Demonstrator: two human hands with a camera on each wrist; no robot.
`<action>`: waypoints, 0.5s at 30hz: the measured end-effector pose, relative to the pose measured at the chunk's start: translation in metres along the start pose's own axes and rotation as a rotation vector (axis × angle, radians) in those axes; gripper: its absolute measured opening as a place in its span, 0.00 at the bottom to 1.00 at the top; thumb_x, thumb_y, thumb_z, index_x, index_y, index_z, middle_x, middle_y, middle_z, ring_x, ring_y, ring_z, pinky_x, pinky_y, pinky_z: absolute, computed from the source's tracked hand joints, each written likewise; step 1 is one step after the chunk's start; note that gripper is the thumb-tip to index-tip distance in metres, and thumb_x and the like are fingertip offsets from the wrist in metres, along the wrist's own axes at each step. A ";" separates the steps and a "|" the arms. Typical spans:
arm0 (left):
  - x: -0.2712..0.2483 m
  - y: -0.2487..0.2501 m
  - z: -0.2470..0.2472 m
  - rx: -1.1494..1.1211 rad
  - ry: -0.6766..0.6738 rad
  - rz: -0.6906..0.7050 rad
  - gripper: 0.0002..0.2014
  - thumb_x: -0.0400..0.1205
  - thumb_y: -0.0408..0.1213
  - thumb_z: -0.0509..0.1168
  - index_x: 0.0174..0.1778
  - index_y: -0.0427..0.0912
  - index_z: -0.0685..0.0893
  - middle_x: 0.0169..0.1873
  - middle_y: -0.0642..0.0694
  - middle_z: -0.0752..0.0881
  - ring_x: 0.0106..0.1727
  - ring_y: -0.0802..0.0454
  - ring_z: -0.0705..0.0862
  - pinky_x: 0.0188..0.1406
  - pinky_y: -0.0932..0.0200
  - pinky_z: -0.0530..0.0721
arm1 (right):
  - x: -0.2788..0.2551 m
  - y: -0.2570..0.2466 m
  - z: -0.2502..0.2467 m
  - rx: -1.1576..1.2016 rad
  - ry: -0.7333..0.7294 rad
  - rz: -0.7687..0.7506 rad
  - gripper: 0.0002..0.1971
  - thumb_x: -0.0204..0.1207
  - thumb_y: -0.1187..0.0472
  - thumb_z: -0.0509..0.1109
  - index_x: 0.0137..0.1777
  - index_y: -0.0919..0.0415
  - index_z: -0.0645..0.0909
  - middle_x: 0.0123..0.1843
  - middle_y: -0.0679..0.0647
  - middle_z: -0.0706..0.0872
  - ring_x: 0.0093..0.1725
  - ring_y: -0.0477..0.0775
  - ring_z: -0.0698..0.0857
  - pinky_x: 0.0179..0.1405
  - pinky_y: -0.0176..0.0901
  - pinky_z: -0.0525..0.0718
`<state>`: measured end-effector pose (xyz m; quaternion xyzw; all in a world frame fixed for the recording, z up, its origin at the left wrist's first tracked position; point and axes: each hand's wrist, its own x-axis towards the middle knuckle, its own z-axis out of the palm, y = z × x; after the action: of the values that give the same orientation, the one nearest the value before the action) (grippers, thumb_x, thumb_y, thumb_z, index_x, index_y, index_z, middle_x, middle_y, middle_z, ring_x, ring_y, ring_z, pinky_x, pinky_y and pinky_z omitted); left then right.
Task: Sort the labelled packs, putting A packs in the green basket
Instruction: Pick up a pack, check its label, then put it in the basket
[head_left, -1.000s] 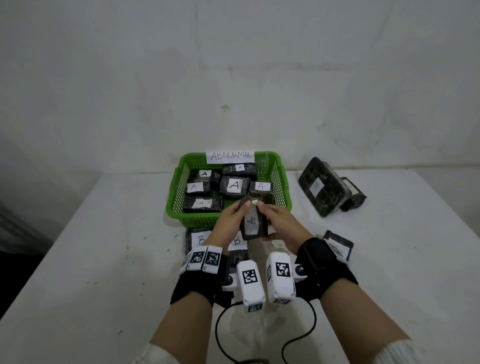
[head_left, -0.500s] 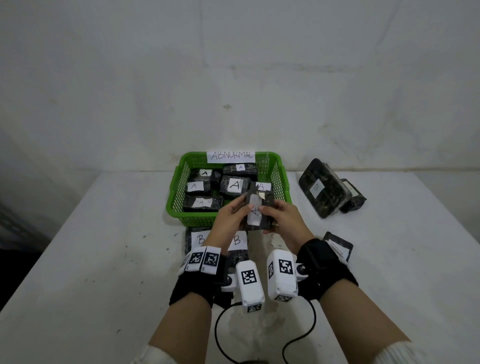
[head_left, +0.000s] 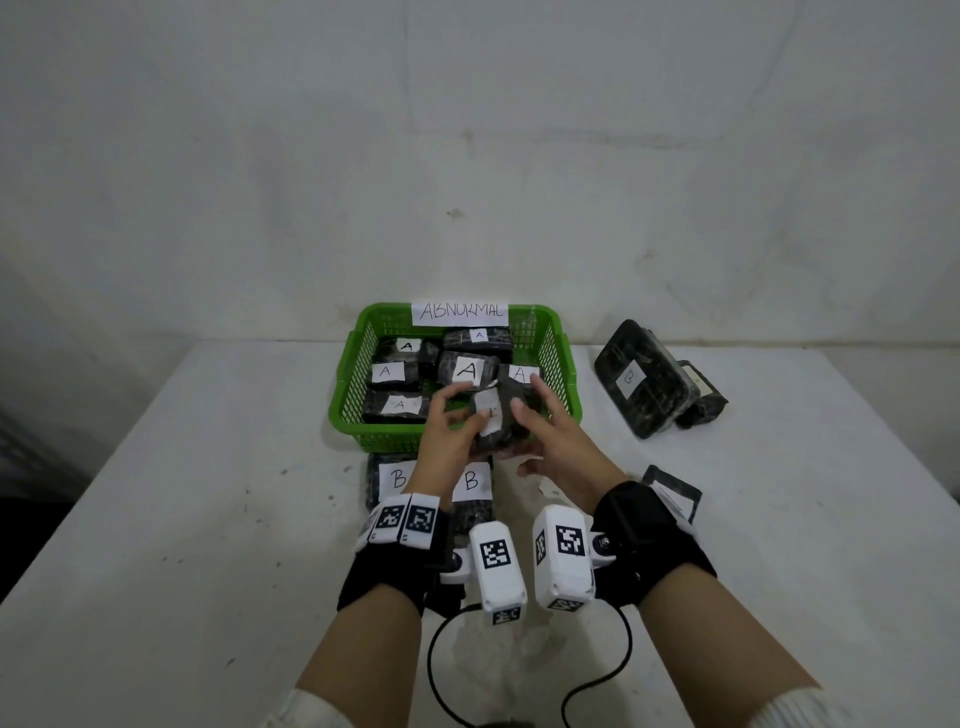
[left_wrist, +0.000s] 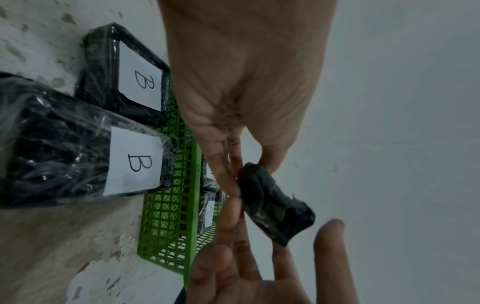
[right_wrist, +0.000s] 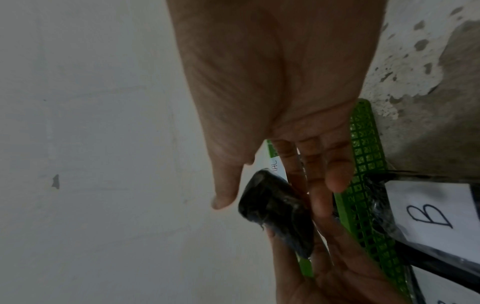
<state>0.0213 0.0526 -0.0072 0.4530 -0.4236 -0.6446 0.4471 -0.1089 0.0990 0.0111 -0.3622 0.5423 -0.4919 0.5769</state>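
Note:
The green basket (head_left: 348, 384) stands at the table's back with several black packs labelled A inside. Above its front edge both hands meet on one black pack (head_left: 498, 415) with a white label whose letter is blurred. My left hand (head_left: 457, 415) pinches the pack's end between thumb and fingers, as the left wrist view shows (left_wrist: 275, 207). My right hand (head_left: 530, 405) has straight fingers lying against the pack's other side, and its thumb stands clear of the pack (right_wrist: 272, 207).
Two packs marked B (head_left: 397, 478) (head_left: 471, 480) lie just in front of the basket, under my left wrist. A large B pack (head_left: 639, 379) leans on another at the back right. One more pack (head_left: 672, 491) lies by my right wrist. The wall is close behind.
Both hands have carried the pack forward and up, from in front of the basket to over its front edge. The right hand's fingers have straightened and its thumb has come off.

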 end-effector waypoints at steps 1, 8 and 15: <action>0.000 0.001 0.000 -0.019 -0.017 -0.019 0.12 0.82 0.27 0.63 0.59 0.43 0.78 0.58 0.32 0.82 0.55 0.37 0.84 0.44 0.48 0.89 | -0.001 -0.001 0.000 -0.013 -0.008 -0.012 0.19 0.83 0.49 0.63 0.72 0.37 0.66 0.61 0.57 0.85 0.47 0.54 0.88 0.35 0.40 0.80; -0.003 0.001 0.001 0.085 -0.122 -0.064 0.11 0.83 0.24 0.58 0.58 0.40 0.76 0.55 0.38 0.83 0.41 0.52 0.84 0.33 0.65 0.83 | 0.004 0.004 -0.003 -0.016 0.053 -0.064 0.36 0.78 0.69 0.69 0.77 0.39 0.60 0.55 0.61 0.79 0.55 0.59 0.84 0.49 0.52 0.85; -0.006 0.003 0.002 0.148 -0.190 -0.035 0.11 0.83 0.22 0.57 0.45 0.44 0.76 0.44 0.48 0.84 0.43 0.56 0.82 0.33 0.71 0.83 | 0.002 0.001 -0.001 0.082 -0.011 0.028 0.16 0.82 0.58 0.65 0.68 0.46 0.76 0.61 0.57 0.84 0.60 0.57 0.84 0.41 0.48 0.85</action>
<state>0.0212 0.0583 -0.0029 0.4290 -0.5023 -0.6593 0.3590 -0.1099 0.0971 0.0093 -0.3333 0.5236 -0.5038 0.6008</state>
